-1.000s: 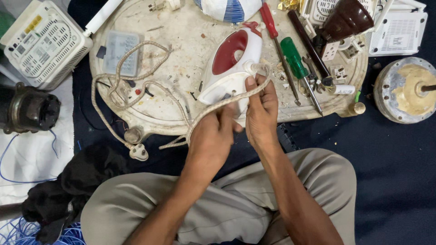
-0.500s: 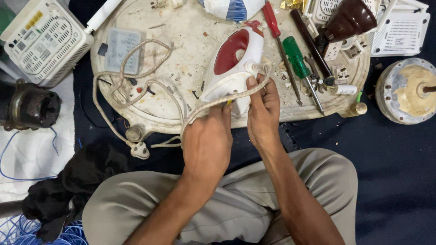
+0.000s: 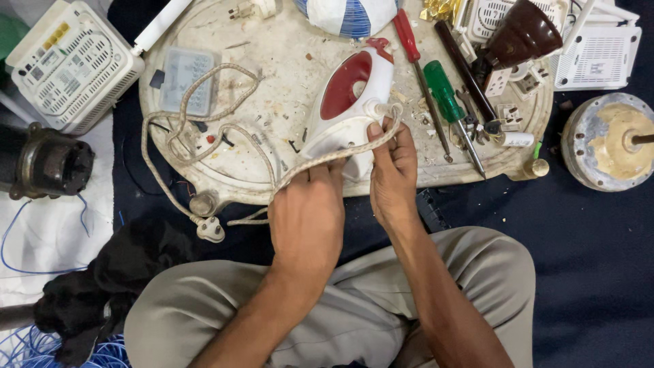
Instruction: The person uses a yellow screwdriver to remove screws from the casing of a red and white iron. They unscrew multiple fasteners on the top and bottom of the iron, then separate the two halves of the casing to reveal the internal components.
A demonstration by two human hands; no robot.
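On the round tray [image 3: 204,41], near its front edge, lies the iron [image 3: 347,102], white with a red panel, its heel turned toward the person. Its braided cord [image 3: 204,129] leaves the heel, runs across both hands and loops loosely over the left part of the tray; the plug [image 3: 210,230] hangs off the tray's front rim. Judged from this layout, the cord is mostly unwound (only a short span lies taut against the iron's body), so whatever handling of the cord is in progress appears to be at an early or middle stage, and the iron's casing looks closed.

The right hand [image 3: 394,170] is closed, pinching the cord at the iron's heel between thumb and fingers, wrist straight. The left hand [image 3: 306,218] lies palm down just beside it, fingers curled at the tray's rim under the taut span; whether it grips the cord cannot be told.

To the right lie two screwdrivers, red [image 3: 409,37] and green [image 3: 443,92], untouched. Beyond the tray stand a white vented box [image 3: 68,65] and a motor [image 3: 44,160].
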